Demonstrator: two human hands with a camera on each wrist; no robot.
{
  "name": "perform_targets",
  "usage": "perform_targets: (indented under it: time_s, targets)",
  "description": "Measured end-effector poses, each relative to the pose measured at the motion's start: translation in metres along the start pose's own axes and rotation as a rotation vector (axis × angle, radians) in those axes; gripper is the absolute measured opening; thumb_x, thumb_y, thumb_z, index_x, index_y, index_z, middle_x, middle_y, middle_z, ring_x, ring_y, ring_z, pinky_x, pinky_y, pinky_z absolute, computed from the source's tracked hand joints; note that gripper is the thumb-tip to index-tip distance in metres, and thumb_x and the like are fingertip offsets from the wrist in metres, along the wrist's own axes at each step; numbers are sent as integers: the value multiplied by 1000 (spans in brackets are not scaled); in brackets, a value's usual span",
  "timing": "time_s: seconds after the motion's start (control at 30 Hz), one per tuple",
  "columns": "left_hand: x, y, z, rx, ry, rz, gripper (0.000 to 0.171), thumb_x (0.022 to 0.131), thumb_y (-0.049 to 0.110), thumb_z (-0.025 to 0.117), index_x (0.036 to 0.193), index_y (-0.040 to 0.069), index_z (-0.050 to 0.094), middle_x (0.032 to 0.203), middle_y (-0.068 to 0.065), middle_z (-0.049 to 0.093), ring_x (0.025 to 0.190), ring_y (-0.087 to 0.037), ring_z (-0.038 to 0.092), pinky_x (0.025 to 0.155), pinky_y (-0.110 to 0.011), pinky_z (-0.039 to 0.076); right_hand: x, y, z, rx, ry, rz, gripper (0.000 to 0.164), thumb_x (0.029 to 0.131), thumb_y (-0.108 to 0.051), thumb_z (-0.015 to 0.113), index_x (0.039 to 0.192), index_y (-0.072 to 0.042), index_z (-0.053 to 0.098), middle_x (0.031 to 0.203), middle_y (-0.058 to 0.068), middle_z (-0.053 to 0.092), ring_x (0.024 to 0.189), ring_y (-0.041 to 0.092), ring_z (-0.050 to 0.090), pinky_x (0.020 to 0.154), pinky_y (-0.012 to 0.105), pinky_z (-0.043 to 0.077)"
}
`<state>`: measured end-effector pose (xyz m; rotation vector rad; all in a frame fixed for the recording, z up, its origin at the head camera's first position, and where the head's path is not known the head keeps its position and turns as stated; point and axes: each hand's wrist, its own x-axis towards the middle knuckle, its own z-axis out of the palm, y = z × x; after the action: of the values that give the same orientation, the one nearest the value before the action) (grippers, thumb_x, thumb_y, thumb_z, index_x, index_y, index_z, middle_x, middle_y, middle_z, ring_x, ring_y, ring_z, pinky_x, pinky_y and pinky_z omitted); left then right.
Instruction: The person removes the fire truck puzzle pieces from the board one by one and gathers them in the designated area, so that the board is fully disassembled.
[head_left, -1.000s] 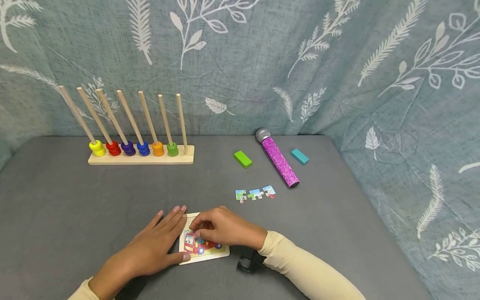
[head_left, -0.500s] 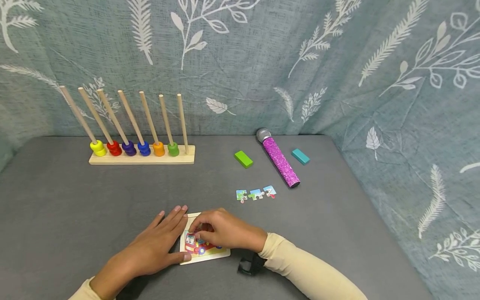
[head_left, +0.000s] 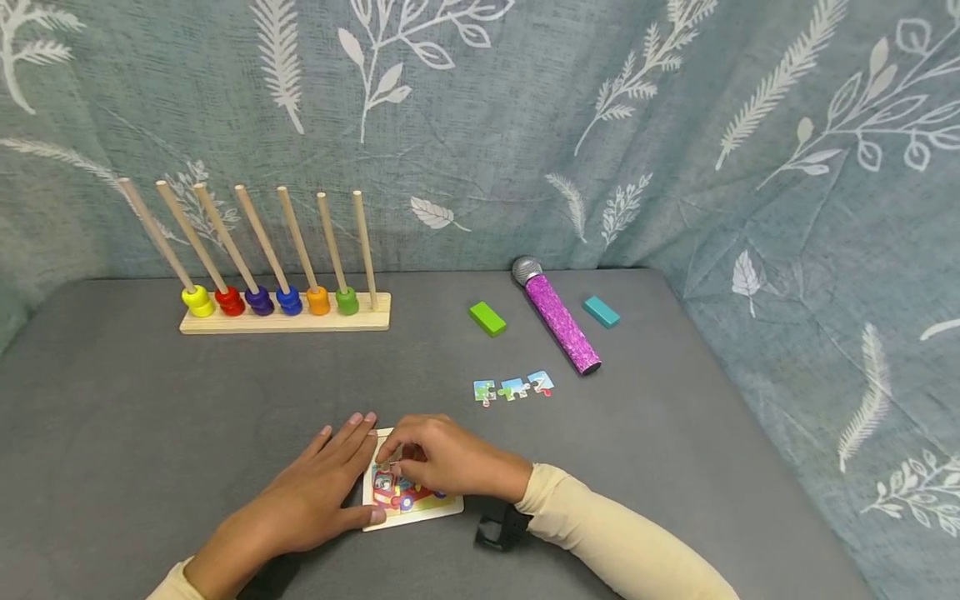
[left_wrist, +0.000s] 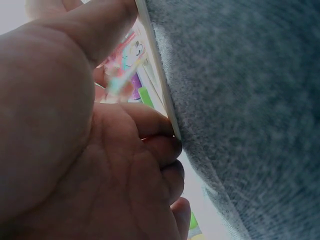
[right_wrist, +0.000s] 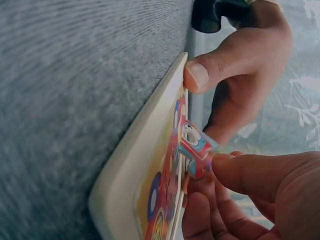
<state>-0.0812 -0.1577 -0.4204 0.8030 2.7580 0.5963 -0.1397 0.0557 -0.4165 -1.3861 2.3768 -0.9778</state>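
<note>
A small wooden jigsaw tray [head_left: 427, 516] with a red cartoon truck picture lies near the front of the table. My left hand [head_left: 315, 492] rests along its left side, thumb on the lower left corner and fingers stretched out. In the right wrist view, thumb and fingers of my right hand [right_wrist: 250, 185] pinch a puzzle piece [right_wrist: 196, 145] showing the truck's eye. That piece is tilted, partly raised from the picture. From the head view, my right hand [head_left: 450, 457] covers the tray's upper right part.
Three loose puzzle pieces [head_left: 513, 389] lie beyond the tray. Farther back are a green block [head_left: 487, 318], a glittery purple microphone [head_left: 562, 323] and a teal block [head_left: 602, 312]. A wooden peg stand [head_left: 285, 327] with coloured rings stands at the back left.
The right hand's fingertips shift very slightly at the truck's eye piece. The left hand stays on the tray's edge; the loose pieces lie as before.
</note>
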Motion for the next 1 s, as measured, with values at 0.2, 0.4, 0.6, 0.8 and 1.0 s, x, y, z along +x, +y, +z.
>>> perform_targets:
  time_s: [0.2, 0.4, 0.6, 0.8, 1.0]
  targets:
    - [4, 0, 2, -7, -15, -7, 91, 86, 56, 65, 146, -7, 37, 157, -21, 22, 144, -38, 15, 111, -59, 12, -1, -1, 0, 28, -35, 75, 14, 89, -2, 66, 100, -7, 73, 84, -9, 66, 61, -5, 47, 56, 11, 41]
    - [2, -1, 2, -5, -6, -9, 92, 85, 55, 66, 145, -7, 37, 157, -22, 22, 144, -38, 16, 111, -59, 12, 1, -1, 3, 72, 23, 93, 14, 89, -1, 67, 101, -6, 73, 85, -5, 69, 62, -6, 48, 56, 12, 43]
    - [0, -1, 0, -12, -13, -35, 91, 85, 52, 68, 145, -8, 36, 157, -22, 21, 144, -39, 14, 112, -59, 12, 0, 1, -3, 141, 120, 90, 16, 88, 3, 65, 101, -3, 73, 84, 1, 70, 62, -3, 48, 57, 15, 45]
    - [0, 3, -2, -18, -37, -60, 93, 84, 55, 68, 145, -7, 37, 156, -22, 23, 144, -39, 16, 112, -59, 13, -10, 5, -13, 157, 148, 92, 18, 88, 5, 64, 100, -4, 75, 87, 1, 71, 63, -2, 50, 58, 17, 47]
    - [2, 5, -7, -26, -24, -43, 93, 80, 55, 71, 145, -5, 41, 156, -19, 26, 144, -36, 18, 113, -59, 8, -18, 10, -23, 164, 179, 102, 20, 89, 4, 62, 99, -5, 76, 88, 0, 71, 65, 3, 50, 57, 20, 45]
